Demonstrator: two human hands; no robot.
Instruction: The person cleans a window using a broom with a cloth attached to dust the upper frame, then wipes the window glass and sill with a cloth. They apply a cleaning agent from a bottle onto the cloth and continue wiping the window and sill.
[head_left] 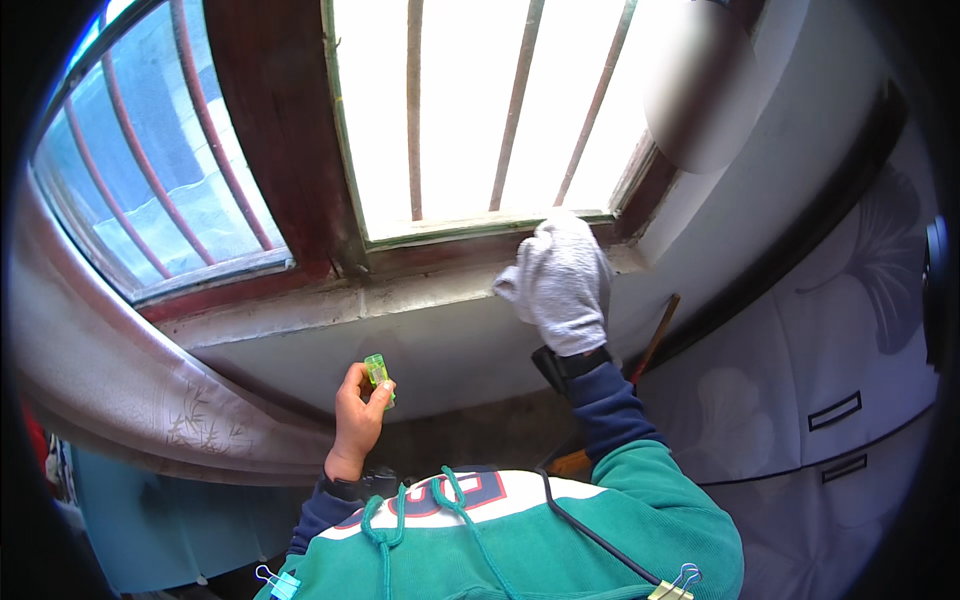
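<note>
My left hand (pixel 359 412) is closed around a small translucent bright-green plastic piece (pixel 377 370), held upright between thumb and fingers, in front of the wall under the window. What kind of thing it is, I cannot make out. A fuzzy grey-white cloth glove or wrap (pixel 570 285) covers my right hand (pixel 572 270), which is raised to the lower frame of the bright window (pixel 450 243), near its right corner. The covering hides the fingers, so their grip does not show.
Rusty vertical bars (pixel 415 120) stand outside the panes. A pale curtain (pixel 130 370) hangs on the left above a blue-green surface (pixel 150 525). A wooden stick (pixel 655 340) leans by the wall right of my right arm. Grey patterned fabric (pixel 770 400) fills the right side.
</note>
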